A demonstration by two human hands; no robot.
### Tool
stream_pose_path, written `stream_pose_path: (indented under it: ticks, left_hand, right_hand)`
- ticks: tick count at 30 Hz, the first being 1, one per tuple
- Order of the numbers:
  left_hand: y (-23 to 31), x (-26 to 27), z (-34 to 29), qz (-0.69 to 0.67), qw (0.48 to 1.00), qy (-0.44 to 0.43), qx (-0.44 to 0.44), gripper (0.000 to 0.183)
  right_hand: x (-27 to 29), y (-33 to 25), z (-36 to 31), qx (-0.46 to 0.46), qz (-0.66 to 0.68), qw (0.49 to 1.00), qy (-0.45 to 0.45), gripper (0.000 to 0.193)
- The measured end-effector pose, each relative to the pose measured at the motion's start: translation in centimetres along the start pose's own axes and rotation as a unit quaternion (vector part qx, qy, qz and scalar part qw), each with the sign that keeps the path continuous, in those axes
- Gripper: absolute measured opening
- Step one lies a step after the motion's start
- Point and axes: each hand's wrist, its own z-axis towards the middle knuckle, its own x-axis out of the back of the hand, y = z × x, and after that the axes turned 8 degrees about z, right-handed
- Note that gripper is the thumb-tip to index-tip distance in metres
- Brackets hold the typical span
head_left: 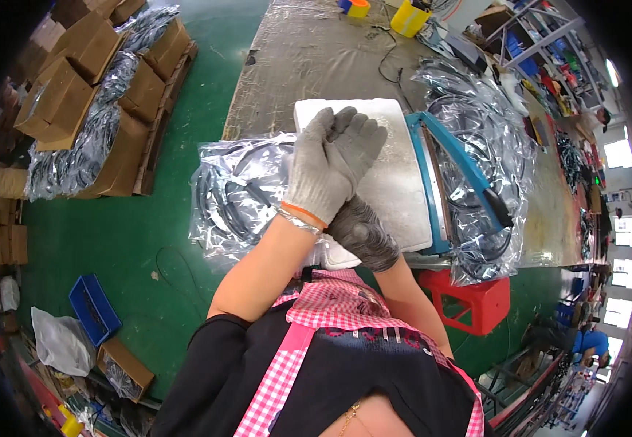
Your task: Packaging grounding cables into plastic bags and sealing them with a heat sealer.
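Note:
My left hand, in a light grey knitted glove with an orange cuff, is raised with its fingers stretched out; I see nothing in it. Against its lower side, partly beneath it, is my right hand in a darker grey glove. The right hand's fingers are hidden. Both hands are over a pale, worn slab with rounded corners. Along the slab's right side runs a teal lever cutter with a black handle end. Clear bags of black cables lie left of the slab, and more bagged cables lie right.
The worktable has tape rolls at its far edge. A red stool stands below the table's near edge. Open cardboard boxes of bagged goods fill a pallet at left. A blue crate sits on the green floor.

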Motion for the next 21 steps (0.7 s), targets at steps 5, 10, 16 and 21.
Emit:
stream_pose_path:
  ticks: [5,10,16,21]
  left_hand:
    - [-5.1,-0.7,0.2,-0.024,0.998,0.028,0.043,0.027]
    - [-10.8,-0.5,0.5,0.004,0.996,0.056,0.070,0.028]
    - [-17.4,0.1,0.1,0.083,0.993,0.039,0.068,0.025]
    - [-20.9,1.0,1.1,0.284,0.957,0.046,0.032,0.026]
  right_hand:
    - [3.1,-0.2,-3.3,0.127,-0.714,0.688,-0.022,0.062]
    - [0.6,-4.2,-7.2,0.020,-0.393,0.919,-0.001,0.066]
    - [1.3,-5.3,-12.8,0.006,-0.128,0.990,0.065,0.076]
    - [-0.4,-7.6,-16.7,-0.098,0.049,0.984,0.138,0.081]
